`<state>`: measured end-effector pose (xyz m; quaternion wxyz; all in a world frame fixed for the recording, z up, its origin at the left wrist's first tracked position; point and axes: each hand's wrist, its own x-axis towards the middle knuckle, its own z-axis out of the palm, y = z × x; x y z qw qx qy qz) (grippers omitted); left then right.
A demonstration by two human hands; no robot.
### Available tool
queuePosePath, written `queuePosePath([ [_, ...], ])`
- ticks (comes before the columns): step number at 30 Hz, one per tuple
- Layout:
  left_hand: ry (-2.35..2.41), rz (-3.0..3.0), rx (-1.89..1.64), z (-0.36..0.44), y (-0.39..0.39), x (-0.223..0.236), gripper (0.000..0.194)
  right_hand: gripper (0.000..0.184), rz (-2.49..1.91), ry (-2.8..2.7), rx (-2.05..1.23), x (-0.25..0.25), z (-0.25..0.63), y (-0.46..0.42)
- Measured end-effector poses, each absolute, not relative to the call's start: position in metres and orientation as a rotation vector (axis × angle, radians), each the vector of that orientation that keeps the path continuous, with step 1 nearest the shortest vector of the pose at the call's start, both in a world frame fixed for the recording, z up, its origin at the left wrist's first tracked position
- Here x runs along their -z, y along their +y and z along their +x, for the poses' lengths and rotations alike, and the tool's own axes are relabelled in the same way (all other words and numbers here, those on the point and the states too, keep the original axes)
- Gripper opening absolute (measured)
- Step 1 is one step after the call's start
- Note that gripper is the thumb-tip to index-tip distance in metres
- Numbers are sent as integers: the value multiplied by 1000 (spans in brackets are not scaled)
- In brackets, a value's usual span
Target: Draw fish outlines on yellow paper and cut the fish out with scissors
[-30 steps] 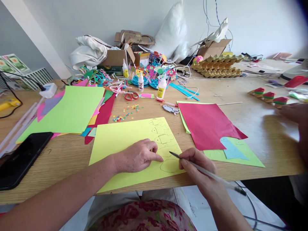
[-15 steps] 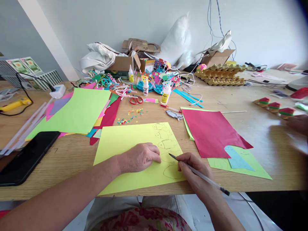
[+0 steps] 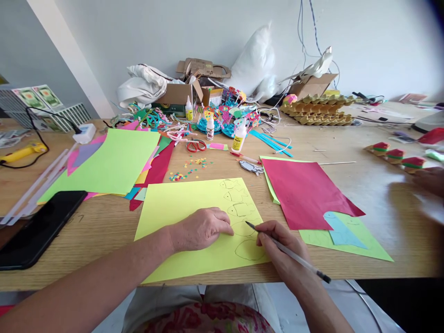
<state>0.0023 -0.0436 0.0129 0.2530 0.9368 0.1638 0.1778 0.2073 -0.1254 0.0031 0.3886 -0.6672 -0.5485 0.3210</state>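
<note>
Drawn in a column down the right side of a yellow paper sheet [image 3: 173,203] are several fish outlines; the lowest is a plain oval. My left hand [image 3: 204,226] rests palm down on this sheet beside the drawings, its fingers loosely bent and holding nothing. In my right hand [image 3: 280,245] a clear-barrelled pen [image 3: 301,263] with black ends is gripped between thumb and fingers. The pen's tip points at the second outline from the bottom; whether it touches the paper I cannot tell. My left fingertips partly cover that outline.
To the right lie red paper [image 3: 308,189] and a light-blue fish cutout [image 3: 345,231]. Left are stacked coloured sheets [image 3: 118,162] and a black phone [image 3: 41,226]. Glue bottles [image 3: 239,136], red-handled scissors [image 3: 196,145] and a grey fish cutout [image 3: 251,167] sit beyond. Another person's hand [image 3: 432,180] is far right.
The pen tip has shifted very slightly to the right over the outline. My left fingertips have edged slightly right too. The view has tilted a little.
</note>
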Motion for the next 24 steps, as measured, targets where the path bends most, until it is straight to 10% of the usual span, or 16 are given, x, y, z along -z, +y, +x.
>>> queuePosePath([
  [24,465,2687,-421,7,-47,-11,40,12,-1724,-1436,-934,-6,212,-120],
])
